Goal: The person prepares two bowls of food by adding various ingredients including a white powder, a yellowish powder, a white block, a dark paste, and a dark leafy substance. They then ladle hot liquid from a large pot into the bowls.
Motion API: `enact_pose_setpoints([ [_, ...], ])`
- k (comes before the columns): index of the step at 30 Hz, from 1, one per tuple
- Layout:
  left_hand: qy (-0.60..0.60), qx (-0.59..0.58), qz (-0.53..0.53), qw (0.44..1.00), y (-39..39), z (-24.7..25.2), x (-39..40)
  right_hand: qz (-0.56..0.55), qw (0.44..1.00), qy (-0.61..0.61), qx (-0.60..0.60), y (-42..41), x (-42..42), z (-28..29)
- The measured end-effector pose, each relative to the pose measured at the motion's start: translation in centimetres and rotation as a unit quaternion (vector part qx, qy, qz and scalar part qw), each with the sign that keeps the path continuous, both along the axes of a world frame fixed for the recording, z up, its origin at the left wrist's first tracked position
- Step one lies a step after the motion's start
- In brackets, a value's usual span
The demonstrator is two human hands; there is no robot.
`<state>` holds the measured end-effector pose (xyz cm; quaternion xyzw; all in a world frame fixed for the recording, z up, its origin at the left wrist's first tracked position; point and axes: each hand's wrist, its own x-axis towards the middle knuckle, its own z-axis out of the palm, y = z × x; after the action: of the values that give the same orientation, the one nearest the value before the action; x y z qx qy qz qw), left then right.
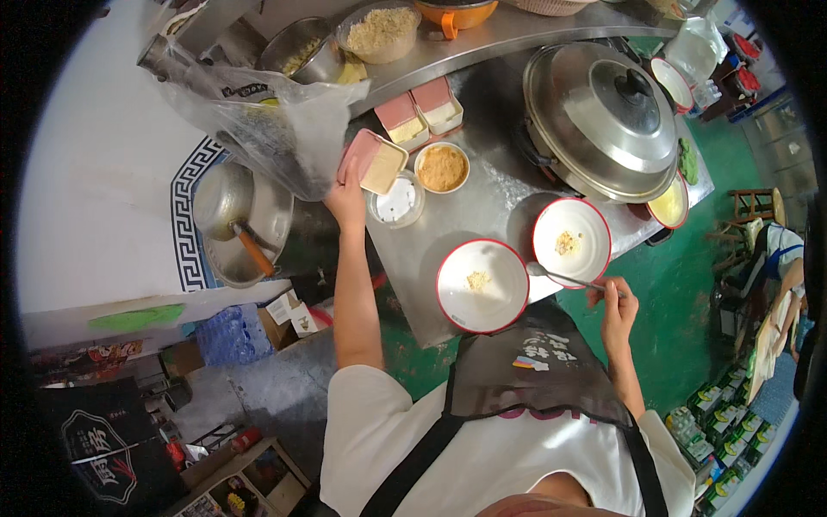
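Observation:
My left hand (347,197) holds a seasoning box (384,169) with a pink flip lid, tilted, pale powder showing in its open half. It is above a clear round tub (397,200) with white contents, beside a bowl of orange-brown paste (442,168). In my right hand (618,307) is a long-handled metal spoon (572,278), its tip between two white, red-rimmed bowls. Small heaps of pale, chopped bits lie in the near-left bowl (483,310) and in the right bowl (585,223). Two more pink-lidded boxes (408,126) stand behind.
A large lidded steel pot (601,123) takes up the right of the steel table (413,258). A plastic bag (303,136) hangs by my left hand. A raised shelf (452,58) carries containers. Another person (785,258) is far right, across the green floor.

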<state>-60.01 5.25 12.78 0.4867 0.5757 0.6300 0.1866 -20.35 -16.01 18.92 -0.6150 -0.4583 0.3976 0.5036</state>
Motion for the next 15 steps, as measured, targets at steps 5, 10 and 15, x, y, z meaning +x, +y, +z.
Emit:
enact_pose_setpoints([
  [5,-0.021,-0.012,-0.065,0.998,-5.4,1.9,7.5,0.079,0.992,0.043,0.092,1.3,-1.0,1.0],
  [10,0.078,-0.06,-0.128,0.987,-11.1,2.9,17.1,0.183,0.959,-0.132,0.172,1.9,-0.7,2.4],
  [15,0.044,-0.075,-0.148,0.985,-13.1,3.2,21.1,0.198,0.963,-0.154,0.098,1.0,1.1,1.6],
])
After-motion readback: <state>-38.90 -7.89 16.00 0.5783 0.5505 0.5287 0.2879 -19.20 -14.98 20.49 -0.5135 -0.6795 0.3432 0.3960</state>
